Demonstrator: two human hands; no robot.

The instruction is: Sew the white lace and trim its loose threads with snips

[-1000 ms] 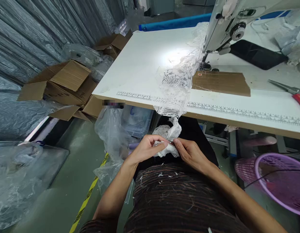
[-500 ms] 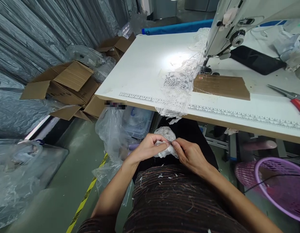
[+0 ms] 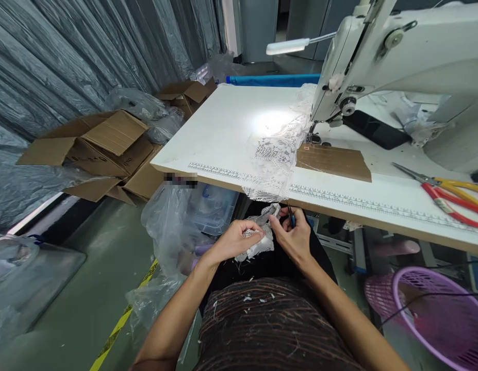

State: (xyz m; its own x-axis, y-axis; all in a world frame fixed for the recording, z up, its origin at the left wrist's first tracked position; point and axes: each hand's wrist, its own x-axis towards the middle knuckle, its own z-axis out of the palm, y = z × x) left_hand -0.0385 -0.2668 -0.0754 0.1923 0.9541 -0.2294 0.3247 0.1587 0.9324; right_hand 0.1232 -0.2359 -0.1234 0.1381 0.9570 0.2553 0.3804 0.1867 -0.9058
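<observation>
Your left hand pinches the white lace piece in your lap. Your right hand closes around small snips just beside it.

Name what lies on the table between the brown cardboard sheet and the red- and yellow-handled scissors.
In the head view, the stretch between the cardboard sheet and the scissors is bare white table; only the printed ruler runs along the front edge below it.

No text I can read from here: the ruler strip along my surface edge shows only tick marks, digits too small, and print on the cardboard box is illegible.
</observation>
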